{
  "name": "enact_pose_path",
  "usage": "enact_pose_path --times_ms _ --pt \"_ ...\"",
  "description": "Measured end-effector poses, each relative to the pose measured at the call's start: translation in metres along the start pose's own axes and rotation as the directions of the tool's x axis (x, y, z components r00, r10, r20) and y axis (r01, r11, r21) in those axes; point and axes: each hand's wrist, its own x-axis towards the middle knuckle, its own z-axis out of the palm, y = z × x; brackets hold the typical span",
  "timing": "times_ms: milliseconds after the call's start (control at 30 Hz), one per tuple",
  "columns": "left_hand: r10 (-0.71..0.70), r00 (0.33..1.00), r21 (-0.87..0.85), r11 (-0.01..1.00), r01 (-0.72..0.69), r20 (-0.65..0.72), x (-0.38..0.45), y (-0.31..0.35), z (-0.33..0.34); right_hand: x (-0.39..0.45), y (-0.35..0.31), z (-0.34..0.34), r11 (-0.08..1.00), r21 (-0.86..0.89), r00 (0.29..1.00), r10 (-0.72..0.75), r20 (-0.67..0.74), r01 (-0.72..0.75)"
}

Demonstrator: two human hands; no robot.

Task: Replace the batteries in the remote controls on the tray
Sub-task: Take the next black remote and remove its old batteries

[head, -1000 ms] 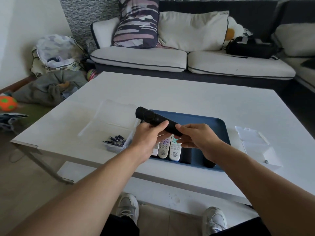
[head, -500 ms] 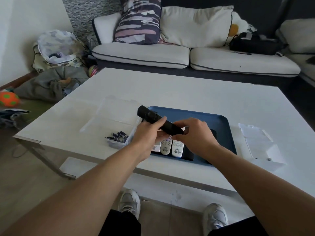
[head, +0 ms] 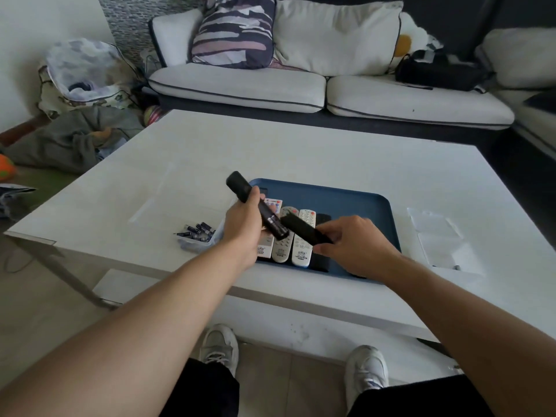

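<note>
Our left grip [head: 243, 227] wraps round a black remote [head: 255, 204] held tilted above the blue tray [head: 361, 206], its battery bay showing at the near end. Our right grip [head: 352, 243] pinches the black cover [head: 304, 228], just apart from that remote. Three white remotes [head: 302, 245] lie side by side in the tray. Loose batteries [head: 197, 230] sit in a clear box [head: 192, 245] left of the tray on the white tabletop [head: 301, 158].
</note>
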Motion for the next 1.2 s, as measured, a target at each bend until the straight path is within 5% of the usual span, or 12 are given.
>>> enact_pose_path --times_ms 200,467,667,833,967,1067,1200 --pt "-0.139 0.99 -0.117 0.983 0.139 0.009 -0.002 0.005 -0.005 -0.029 0.02 0.018 0.961 -0.277 0.968 0.047 0.245 0.024" --pt "-0.265 0.937 -0.117 0.948 0.297 0.229 -0.012 0.003 0.009 -0.042 0.036 0.037 0.884 -0.466 0.988 0.045 0.148 0.03" --pt "-0.199 0.908 -0.037 0.973 0.229 0.369 -0.014 0.003 0.009 -0.044 0.037 0.034 0.857 -0.515 0.99 0.065 0.122 0.008" --pt "-0.165 0.899 -0.006 0.983 0.183 0.406 -0.015 0.003 0.012 -0.039 0.017 0.017 0.948 -0.315 0.994 -0.076 -0.081 0.047" --pt "-0.15 0.889 0.011 0.987 0.162 0.432 -0.013 0.0 0.015 -0.034 -0.002 0.021 0.955 -0.122 0.897 -0.296 -0.328 0.271" --pt "-0.156 0.879 0.049 0.988 0.15 0.451 -0.017 -0.002 0.017 -0.026 -0.012 0.029 0.912 -0.127 0.844 -0.408 -0.347 0.389" --pt "-0.184 0.885 0.003 0.979 0.202 0.428 -0.021 0.0 0.017 -0.018 -0.022 0.028 0.907 -0.15 0.858 -0.422 -0.294 0.395"
